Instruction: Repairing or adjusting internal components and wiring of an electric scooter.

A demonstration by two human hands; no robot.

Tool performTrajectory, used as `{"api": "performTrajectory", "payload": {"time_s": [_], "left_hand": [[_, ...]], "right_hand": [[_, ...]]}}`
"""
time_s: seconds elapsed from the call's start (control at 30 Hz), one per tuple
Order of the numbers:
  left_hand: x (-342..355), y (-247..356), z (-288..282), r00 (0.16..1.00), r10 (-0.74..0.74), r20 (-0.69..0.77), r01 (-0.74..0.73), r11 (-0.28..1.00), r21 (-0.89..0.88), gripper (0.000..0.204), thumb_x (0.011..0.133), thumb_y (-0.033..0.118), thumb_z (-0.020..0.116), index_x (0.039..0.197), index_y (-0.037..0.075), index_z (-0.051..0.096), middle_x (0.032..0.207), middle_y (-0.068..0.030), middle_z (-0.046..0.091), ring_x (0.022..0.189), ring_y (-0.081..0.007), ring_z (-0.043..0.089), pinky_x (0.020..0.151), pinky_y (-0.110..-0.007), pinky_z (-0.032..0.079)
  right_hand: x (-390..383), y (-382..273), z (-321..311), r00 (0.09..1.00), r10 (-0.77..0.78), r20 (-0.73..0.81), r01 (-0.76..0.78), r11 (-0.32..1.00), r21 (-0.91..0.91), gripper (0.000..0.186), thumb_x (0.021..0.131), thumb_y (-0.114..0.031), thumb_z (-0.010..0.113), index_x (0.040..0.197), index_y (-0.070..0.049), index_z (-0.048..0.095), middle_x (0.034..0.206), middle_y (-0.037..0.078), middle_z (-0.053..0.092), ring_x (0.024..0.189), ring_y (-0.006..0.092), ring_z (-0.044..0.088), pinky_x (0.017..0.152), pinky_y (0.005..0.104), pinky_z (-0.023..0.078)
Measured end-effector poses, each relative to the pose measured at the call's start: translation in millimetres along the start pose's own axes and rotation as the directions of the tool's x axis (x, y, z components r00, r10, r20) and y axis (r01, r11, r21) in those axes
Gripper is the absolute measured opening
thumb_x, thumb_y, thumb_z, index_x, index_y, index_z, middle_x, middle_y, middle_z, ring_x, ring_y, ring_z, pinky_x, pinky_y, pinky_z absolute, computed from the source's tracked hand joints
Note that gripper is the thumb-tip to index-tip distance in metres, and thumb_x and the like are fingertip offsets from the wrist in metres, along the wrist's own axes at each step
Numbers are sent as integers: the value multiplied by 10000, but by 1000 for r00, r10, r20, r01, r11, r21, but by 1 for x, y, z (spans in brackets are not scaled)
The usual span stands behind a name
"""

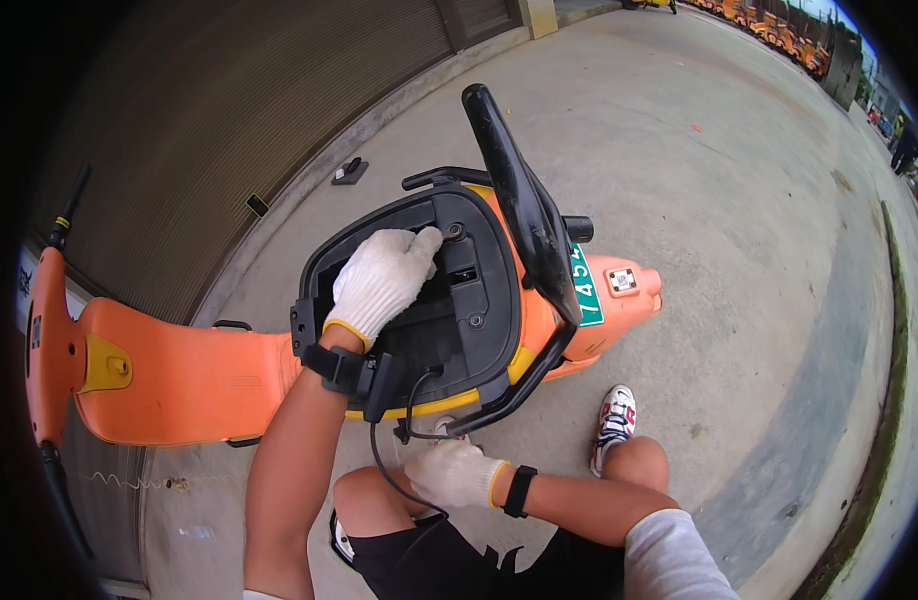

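Observation:
An orange electric scooter (189, 375) stands before me with its black seat-area compartment (414, 335) uncovered. My left hand (384, 275), in a white knit glove, reaches over this compartment. Its fingers are closed together right beside a round bolt (455, 231) in the compartment's rim; what they grip, if anything, is too small to make out. Lower down, in front of my knees, my right hand (457, 474) is gloved too, with its fingers curled. A black cable (411, 405) runs from the compartment down close to this hand. The right fingers' contents are hidden.
A black bar-shaped backrest (519, 190) rises at the scooter's rear, above a green plate (586, 285). A second bolt (476, 320) sits in the compartment rim. On the ground lie a dark flat block (350, 172) and a phone-like object (257, 205) by the shutter wall (229, 110).

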State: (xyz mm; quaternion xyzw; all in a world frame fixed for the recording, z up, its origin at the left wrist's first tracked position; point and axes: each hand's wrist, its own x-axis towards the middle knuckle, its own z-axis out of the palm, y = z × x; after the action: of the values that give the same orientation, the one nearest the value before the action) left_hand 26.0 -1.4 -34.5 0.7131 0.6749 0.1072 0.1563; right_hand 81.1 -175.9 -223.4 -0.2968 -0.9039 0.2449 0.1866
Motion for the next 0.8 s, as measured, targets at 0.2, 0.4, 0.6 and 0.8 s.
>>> {"api": "performTrajectory", "payload": {"time_s": [0.2, 0.4, 0.6, 0.8], "left_hand": [[-13, -9, 31, 994, 55, -95, -57, 998, -19, 508, 1065, 435, 410, 968, 27, 696, 883, -183, 694, 881, -367, 679, 818, -443, 512], [-17, 7, 7, 999, 25, 42, -25, 1000, -20, 482, 1058, 424, 425, 1009, 19, 683, 994, -220, 696, 972, -417, 665, 869, -482, 511], [4, -11, 10, 989, 144, 40, -142, 989, -43, 473, 1031, 395, 496, 907, -4, 718, 833, -202, 703, 847, -372, 694, 802, -452, 516], [-5, 8, -1, 974, 217, -61, -193, 943, 272, 371, 1029, 371, 530, 1067, 54, 721, 956, -221, 719, 969, -450, 678, 810, -509, 528]], "right_hand": [[3, 4, 19, 1000, -9, 18, 7, 997, 79, 189, 870, -235, 641, 796, -75, 709, 770, 170, 716, 728, 357, 729, 639, 468, 577], [-3, 4, 23, 999, -35, -24, 37, 995, 88, 170, 860, -231, 653, 794, -82, 699, 734, 160, 707, 721, 369, 724, 650, 467, 571], [-10, 13, 52, 992, 2, -127, 1, 1000, 23, 174, 785, -237, 679, 737, -86, 751, 729, 169, 722, 712, 371, 725, 656, 470, 566], [-16, 18, 44, 991, 30, -131, -24, 999, 44, 174, 727, -231, 687, 730, -65, 738, 719, 185, 705, 710, 396, 715, 643, 477, 562]]}}
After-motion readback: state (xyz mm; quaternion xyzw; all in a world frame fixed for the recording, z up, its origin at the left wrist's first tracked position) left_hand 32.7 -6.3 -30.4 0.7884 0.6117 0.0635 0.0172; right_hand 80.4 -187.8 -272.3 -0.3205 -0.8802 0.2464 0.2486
